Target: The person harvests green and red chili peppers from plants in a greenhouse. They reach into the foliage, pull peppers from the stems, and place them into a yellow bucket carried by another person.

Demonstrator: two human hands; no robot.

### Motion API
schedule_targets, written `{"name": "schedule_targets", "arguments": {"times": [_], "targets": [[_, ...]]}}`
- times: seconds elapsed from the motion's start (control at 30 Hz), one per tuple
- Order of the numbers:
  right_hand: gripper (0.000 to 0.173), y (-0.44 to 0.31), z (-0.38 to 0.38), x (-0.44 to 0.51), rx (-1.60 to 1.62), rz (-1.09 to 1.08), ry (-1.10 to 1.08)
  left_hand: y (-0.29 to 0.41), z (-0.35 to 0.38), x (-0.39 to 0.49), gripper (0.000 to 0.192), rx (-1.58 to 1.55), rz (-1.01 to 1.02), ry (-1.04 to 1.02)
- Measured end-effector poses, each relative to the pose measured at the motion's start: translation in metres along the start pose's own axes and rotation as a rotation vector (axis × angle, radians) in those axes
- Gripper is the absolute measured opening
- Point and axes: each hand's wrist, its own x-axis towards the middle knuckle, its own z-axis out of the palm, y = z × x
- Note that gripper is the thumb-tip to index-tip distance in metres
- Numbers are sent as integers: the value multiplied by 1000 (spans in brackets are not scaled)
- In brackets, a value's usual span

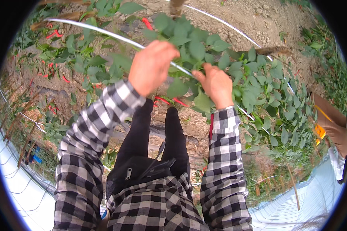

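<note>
My left hand (153, 68), blurred, is over a white cord or strip (104, 31) that crosses in front of the pepper plants. Its fingers are curled, and I cannot see whether they grip anything. My right hand (217, 85) lies farther right along the same line, thumb and fingertips among the leaves of a pepper plant (196, 47). The strip passes behind or under this hand and shows again beyond the wrist. What the right fingers touch is hidden. Red chili peppers (162, 99) lie or hang low, near my feet.
A second white strip (225, 21) runs across dry, cloddy soil (257, 14). Wooden stakes (274, 51) stand among the rows. More red chilies (54, 34) are at left. At the right edge is another person's brown-clothed leg (326, 112). Arched greenhouse plastic (312, 187) encloses the bed.
</note>
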Motion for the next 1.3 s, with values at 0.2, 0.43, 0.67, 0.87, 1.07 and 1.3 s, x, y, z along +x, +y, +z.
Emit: {"name": "schedule_targets", "arguments": {"times": [0.2,0.43,0.67,0.87,1.07,1.3], "targets": [[22,3,37,-58,202,-73,169,-35,49,65,19,298,-208,-1206],[44,-38,36,-103,766,48,120,-66,68,30,22,19,-297,-1211],[34,-24,0,-109,600,-33,518,-95,32,72,40,-463,-851,-487],[19,-14,-29,-115,786,-110,426,-109,-72,22,30,-443,-857,-505],[14,-38,-3,-87,754,-260,247,-108,-112,-82,18,-871,-902,-287],[12,-76,55,7,736,-18,221,-80,-95,-59,20,-605,-814,-496]]}}
